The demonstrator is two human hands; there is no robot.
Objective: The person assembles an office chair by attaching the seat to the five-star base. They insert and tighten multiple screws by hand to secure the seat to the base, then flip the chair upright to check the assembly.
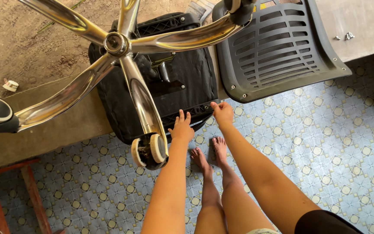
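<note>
Left hand flat, grip wide, on upturned seat; right hand grip pinched at its edge; chrome base overhead.

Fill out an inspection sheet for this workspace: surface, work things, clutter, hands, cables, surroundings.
Surface: patterned tile floor meeting a bare concrete slab.
Work things: office chair turned upside down, black seat underside facing up, chrome five-arm base with casters above it; grey slatted backrest lies beside.
Clutter: loose screws on the concrete at upper right; small white piece on the dirt at left.
Hands: left hand flat on the seat's near edge, fingers spread; right hand pinching at the seat's corner by the backrest.
Cables: nothing seen.
Surroundings: dirt ground, red wooden furniture at lower left, the person's bare feet.
</note>
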